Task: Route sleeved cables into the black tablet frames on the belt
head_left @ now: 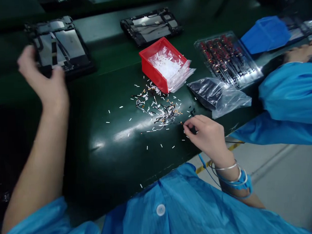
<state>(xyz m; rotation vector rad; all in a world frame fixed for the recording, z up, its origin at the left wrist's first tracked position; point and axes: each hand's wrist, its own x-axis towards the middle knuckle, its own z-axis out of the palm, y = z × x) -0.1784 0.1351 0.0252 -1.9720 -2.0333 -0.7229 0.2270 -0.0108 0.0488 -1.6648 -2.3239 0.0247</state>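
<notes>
My left hand (50,85) is at the near left corner of an opened tablet-like device (70,45), thumb at the front edge and fingers along the side, gripping it. Slight blur covers those fingers. My right hand (207,133) pinches, between thumb and fingertips, a thin cable (181,122) with a small gold end; most of it is hidden. Just beyond lies a tangled heap of small flex cables (167,113), mixed with tiny white strips (130,119) scattered over the dark green table (109,167).
A red bin (154,74) holds a bag of white strips (166,63). Behind it lies a second opened device (152,25). Rightward are a clear plastic bag (222,97), a tray of red-and-black parts (228,58), a blue bin (266,34) and a co-worker's blue sleeve (292,93).
</notes>
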